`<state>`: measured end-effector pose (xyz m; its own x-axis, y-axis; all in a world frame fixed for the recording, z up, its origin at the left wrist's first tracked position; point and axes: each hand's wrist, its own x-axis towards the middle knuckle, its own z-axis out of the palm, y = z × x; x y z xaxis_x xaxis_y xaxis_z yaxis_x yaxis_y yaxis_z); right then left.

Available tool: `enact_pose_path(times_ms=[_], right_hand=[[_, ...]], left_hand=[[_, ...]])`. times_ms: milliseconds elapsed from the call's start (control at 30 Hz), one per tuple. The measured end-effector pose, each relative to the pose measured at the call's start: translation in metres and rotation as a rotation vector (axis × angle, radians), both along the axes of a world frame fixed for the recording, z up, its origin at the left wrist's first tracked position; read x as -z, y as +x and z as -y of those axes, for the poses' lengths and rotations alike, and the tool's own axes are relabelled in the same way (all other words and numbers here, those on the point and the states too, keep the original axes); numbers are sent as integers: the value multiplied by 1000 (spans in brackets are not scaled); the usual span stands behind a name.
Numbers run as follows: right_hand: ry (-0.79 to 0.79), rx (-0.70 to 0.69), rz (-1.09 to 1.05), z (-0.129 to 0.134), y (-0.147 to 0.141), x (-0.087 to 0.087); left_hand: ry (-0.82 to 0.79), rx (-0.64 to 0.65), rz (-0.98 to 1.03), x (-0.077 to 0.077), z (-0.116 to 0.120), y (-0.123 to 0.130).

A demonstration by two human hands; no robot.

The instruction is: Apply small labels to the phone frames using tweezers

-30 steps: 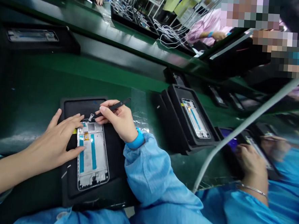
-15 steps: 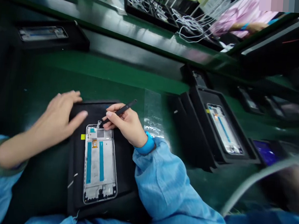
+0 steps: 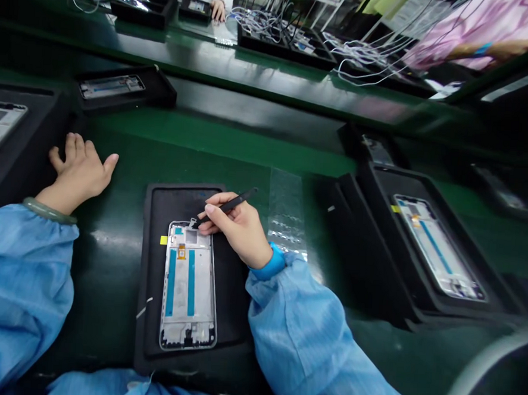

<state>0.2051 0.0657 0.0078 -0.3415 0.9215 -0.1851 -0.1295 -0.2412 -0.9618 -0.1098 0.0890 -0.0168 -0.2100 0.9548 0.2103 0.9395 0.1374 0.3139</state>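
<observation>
The right hand's (image 3: 237, 231) grip is clamped on a slim black pick (image 3: 230, 207) at a silver phone frame's (image 3: 190, 288) top edge; the left hand (image 3: 78, 177), open, lies well apart, so a slip could scratch or shift the unsteadied frame.

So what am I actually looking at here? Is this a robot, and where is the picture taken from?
No robot here: these are a person's own two bare hands, seen from a single camera worn on their head, looking forward and down. The right hand pinches a slim black tool, its tip at the top of a phone frame lying on a black mat. The left hand lies open on the green bench. Another black tray sits nearby, and a co-worker's hand shows farther off.
</observation>
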Motion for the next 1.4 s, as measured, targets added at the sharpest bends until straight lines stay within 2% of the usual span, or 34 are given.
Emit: enact_pose_path(times_ms=[100,200,267,333,400,500,667,900,1400], right_hand=[[13,3,-11,0,-1,-1],[15,-5,-36,0,-4,-2],[15,-22,-42,0,-6,-2],[16,-45,-38,-1,-8,-2],[18,-60,-15,-1,-11,-1],[21,-59,35,0,-13,0],[44,-73,79,0,-12,1],[94,-123,114,1,-10,4],[138,-140,142,0,-11,6]], left_hand=[[-10,25,2,-4,21,12],[55,112,-30,-12,43,39],[66,300,-57,-18,58,63],[-4,526,-15,-21,72,85],[-46,636,21,-21,84,102],[-43,659,46,-15,93,110],[-57,708,145,-8,94,104],[-68,731,176,-9,95,104],[-35,762,140,-6,94,100]])
